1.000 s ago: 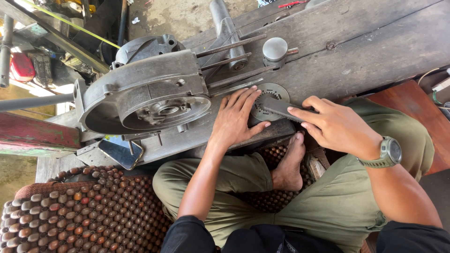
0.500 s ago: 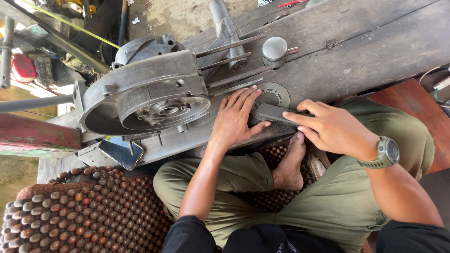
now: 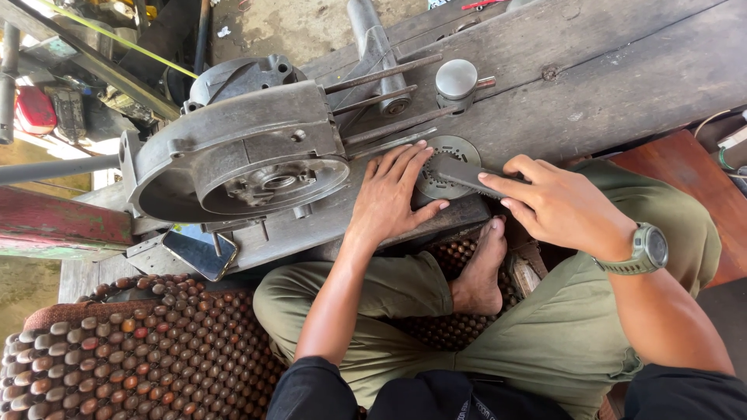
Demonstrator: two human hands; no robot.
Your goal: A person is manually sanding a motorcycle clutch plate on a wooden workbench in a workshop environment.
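nearest, a beaded seat mat (image 3: 140, 350) under folded legs. the left hand (image 3: 393, 198) lies open, palm down, fingers pressing a round toothed metal plate (image 3: 450, 159) on the wooden worktop (image 3: 622, 85). the right hand (image 3: 564, 206) is closed around a dark flat tool (image 3: 467, 175) laid across that plate. farther left sits a grey engine casing (image 3: 241, 148), a piston (image 3: 457, 80) behind.

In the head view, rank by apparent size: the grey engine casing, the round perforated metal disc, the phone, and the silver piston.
Largest to smallest:
1. grey engine casing
2. phone, partly hidden under the casing
3. round perforated metal disc, partly covered by the left hand
4. silver piston
Phone and disc look close; ranking unsure.
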